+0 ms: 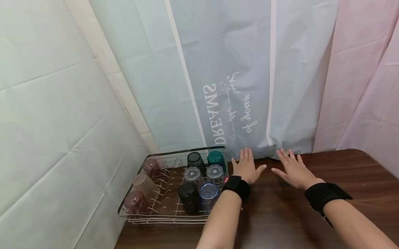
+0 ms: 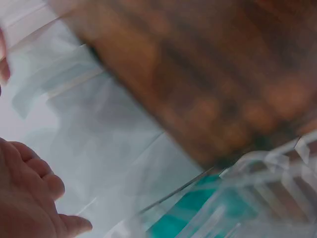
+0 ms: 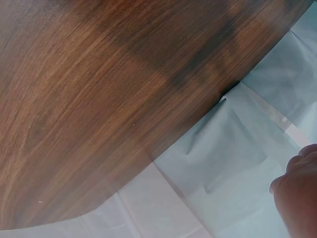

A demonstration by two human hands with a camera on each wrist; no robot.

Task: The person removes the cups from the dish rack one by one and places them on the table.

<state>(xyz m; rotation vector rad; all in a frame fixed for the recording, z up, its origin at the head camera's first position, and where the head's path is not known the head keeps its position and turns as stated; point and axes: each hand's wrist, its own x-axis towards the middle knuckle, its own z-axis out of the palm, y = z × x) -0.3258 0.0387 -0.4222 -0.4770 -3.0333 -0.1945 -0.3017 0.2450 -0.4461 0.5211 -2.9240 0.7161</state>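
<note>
My left hand (image 1: 245, 167) is held over the table just right of the wire dish rack, palm down with its fingers spread and holding nothing. To its right, my right hand (image 1: 296, 171) is likewise spread, thumb pointing toward the left hand. A dish rack (image 1: 169, 221) with a dark top rim stands at the table's left end. On its right side are a teal cup (image 1: 216, 158), a dark grey glass (image 1: 195, 159), two clear glasses (image 1: 192, 174), a black cup (image 1: 189, 197) and a blue-rimmed glass (image 1: 209, 190). Pinkish cups (image 1: 136, 202) and a pale tumbler (image 1: 144, 185) line its left side.
The dark wood table (image 1: 281, 226) reaches to a pale curtain (image 1: 235, 48) with printed lettering along its back edge. Another pale sheet (image 1: 54, 126) hangs at the left, and a pinkish one (image 1: 381, 109) at the right. Black bands (image 1: 327, 195) wrap both wrists.
</note>
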